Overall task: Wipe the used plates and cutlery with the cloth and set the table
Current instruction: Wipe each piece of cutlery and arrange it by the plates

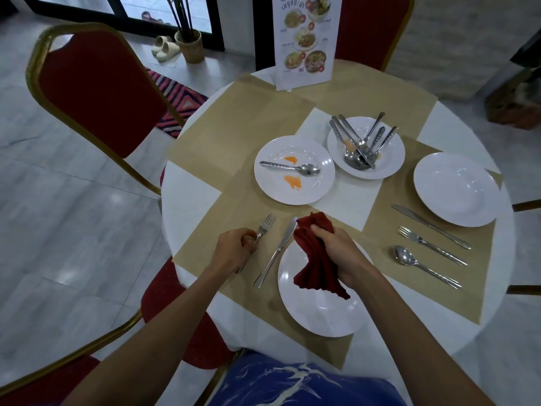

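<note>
My right hand (341,253) grips a dark red cloth (314,259) above a clean white plate (316,315) at the near edge. My left hand (234,250) holds the handle of a fork (265,227), whose tines lie on the beige placemat (222,230). A knife (278,250) lies between fork and plate. Further back, a plate with orange smears (294,189) carries a spoon (292,167). Another plate (389,159) holds several pieces of used cutlery (358,145). On the right sits a clean plate (456,189) with a knife (430,225), fork (430,244) and spoon (421,265) beside it.
A standing menu card (304,42) is at the table's far side. Red chairs with gold frames stand at the left (96,89), behind the table (371,27) and close by me (181,312). The round white table (187,189) carries several placemats.
</note>
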